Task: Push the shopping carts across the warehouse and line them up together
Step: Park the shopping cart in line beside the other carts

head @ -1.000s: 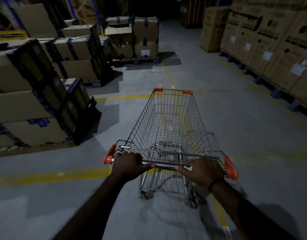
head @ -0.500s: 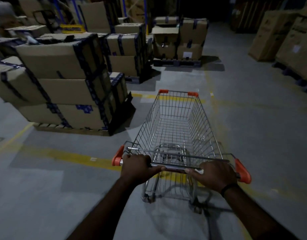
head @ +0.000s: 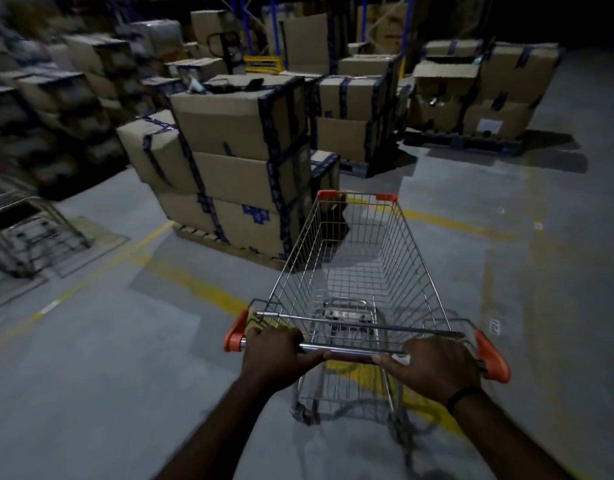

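An empty wire shopping cart (head: pixel 361 271) with orange corner caps stands right in front of me on the grey floor. My left hand (head: pixel 276 355) grips the left part of its chrome handle bar (head: pixel 347 351). My right hand (head: pixel 437 367), with a dark band at the wrist, grips the bar's right part. At the far left edge, blurred, stands another wire cart (head: pixel 28 233), some metres from mine.
A pallet of stacked, taped cardboard boxes (head: pixel 229 168) sits just ahead-left of the cart's nose. More box pallets (head: pixel 472 95) stand behind and to the right; shelving with boxes (head: pixel 56 98) fills the left. Yellow floor lines (head: pixel 194 285) cross under the cart.
The view and the cart have swung to the left: the box pallets have shifted right in the frame, and the second cart has come into view at the left edge. Both hands stay on the handle.
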{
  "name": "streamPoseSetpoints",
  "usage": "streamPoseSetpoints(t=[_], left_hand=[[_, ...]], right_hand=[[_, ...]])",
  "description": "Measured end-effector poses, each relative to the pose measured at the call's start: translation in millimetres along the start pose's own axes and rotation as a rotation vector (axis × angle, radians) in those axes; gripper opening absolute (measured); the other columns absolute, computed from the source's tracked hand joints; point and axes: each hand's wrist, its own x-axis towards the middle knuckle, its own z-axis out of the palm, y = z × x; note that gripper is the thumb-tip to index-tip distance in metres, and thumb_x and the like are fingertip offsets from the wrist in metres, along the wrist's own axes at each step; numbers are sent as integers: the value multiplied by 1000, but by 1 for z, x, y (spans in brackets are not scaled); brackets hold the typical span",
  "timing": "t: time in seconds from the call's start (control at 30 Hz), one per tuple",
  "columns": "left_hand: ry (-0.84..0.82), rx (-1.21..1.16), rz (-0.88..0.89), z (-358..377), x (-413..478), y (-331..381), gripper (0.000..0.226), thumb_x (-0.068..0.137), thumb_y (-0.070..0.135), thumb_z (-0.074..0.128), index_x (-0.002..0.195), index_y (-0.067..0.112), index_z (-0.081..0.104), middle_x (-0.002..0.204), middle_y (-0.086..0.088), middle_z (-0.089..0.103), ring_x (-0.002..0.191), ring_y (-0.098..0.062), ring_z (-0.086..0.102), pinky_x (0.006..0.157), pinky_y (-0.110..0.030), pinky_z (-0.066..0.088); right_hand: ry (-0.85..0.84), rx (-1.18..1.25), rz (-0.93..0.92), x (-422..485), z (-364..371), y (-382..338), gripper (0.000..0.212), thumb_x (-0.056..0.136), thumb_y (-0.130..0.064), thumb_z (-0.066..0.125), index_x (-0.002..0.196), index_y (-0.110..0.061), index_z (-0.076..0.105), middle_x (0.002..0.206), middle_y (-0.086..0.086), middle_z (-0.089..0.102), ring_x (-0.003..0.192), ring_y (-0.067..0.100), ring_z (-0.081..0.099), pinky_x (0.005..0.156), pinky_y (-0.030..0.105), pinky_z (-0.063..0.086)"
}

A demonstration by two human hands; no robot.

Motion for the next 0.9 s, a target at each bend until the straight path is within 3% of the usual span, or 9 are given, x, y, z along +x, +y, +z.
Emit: streamPoseSetpoints(t=[0.17, 0.3, 0.63, 0.7, 0.8, 0.9], left_hand=[[-8, -20, -138, -3, 5, -19, 85, 66, 101, 21, 73, 24, 57, 73, 7, 65, 80, -15, 63, 92, -39, 37], [-3, -35, -241, -9, 6, -30, 91, 62, 103, 14, 73, 24, 57, 72, 8, 64, 77, -14, 61, 92, -39, 38], [-9, 7, -486, -13, -12, -56, 90, 64, 100, 14, 77, 24, 60, 79, 6, 67, 86, -18, 64, 91, -39, 39], [-13, 5, -528, -14, -20, -66, 89, 64, 100, 13, 75, 24, 58, 77, 5, 67, 85, -18, 64, 90, -39, 39], [-18, 20, -593, -14, -33, -85, 87, 64, 101, 14, 72, 24, 55, 74, 5, 65, 83, -17, 64, 89, -38, 40], [-11, 27, -651, -14, -46, -109, 87, 66, 101, 17, 72, 23, 55, 72, 4, 64, 80, -16, 64, 90, -38, 41]], right_hand=[[-41, 37, -137, 48, 3, -16, 115, 50, -102, -10, 92, -32, 72, 87, -8, 72, 83, 10, 68, 70, 25, 50], [-40, 34, -262, 81, 1, -32, 97, 63, -100, 9, 92, -32, 72, 87, -8, 71, 84, 9, 67, 70, 24, 49], [-84, 36, -505, 143, 12, -80, 116, 52, -101, -11, 87, -29, 73, 82, -6, 70, 81, 12, 68, 69, 26, 49], [-85, 17, -565, 148, 9, -96, 110, 56, -100, -6, 84, -27, 71, 81, -5, 70, 80, 12, 67, 64, 26, 43], [-73, 2, -640, 151, 6, -125, 94, 64, -97, 9, 84, -28, 68, 90, -3, 72, 90, 15, 68, 69, 29, 42], [-78, -2, -701, 157, 10, -157, 108, 56, -99, -3, 93, -31, 71, 92, -4, 72, 93, 15, 68, 73, 28, 45]])
